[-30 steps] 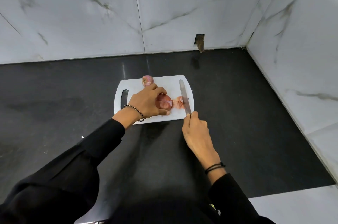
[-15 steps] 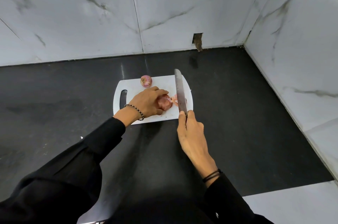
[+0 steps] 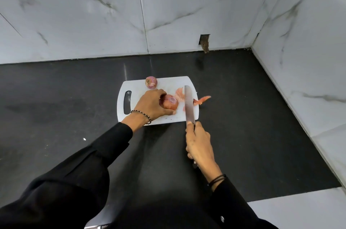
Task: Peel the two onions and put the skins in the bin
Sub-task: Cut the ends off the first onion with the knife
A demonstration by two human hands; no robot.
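Observation:
A white cutting board (image 3: 138,86) lies on the black counter. My left hand (image 3: 152,104) grips a reddish onion (image 3: 170,103) on its side in the middle of the board, cut end facing right. My right hand (image 3: 199,144) holds a knife (image 3: 189,107) by the handle; the blade lies lengthwise just right of the onion, touching or nearly touching the board. Loose pink skins lie beside the blade: one piece (image 3: 180,94) left of it, another (image 3: 203,100) over the board's right edge. A second, smaller onion (image 3: 151,82) sits at the board's far edge. No bin is in view.
The black counter (image 3: 252,116) ends at marble-tiled walls behind and to the right. A small dark hole (image 3: 204,41) is in the back wall. A white crumb (image 3: 84,139) lies on the counter at the left.
The knife has moved from beside the onion to the right, sweeping the skins toward the board's right edge. My left hand has kept hold of the onion.

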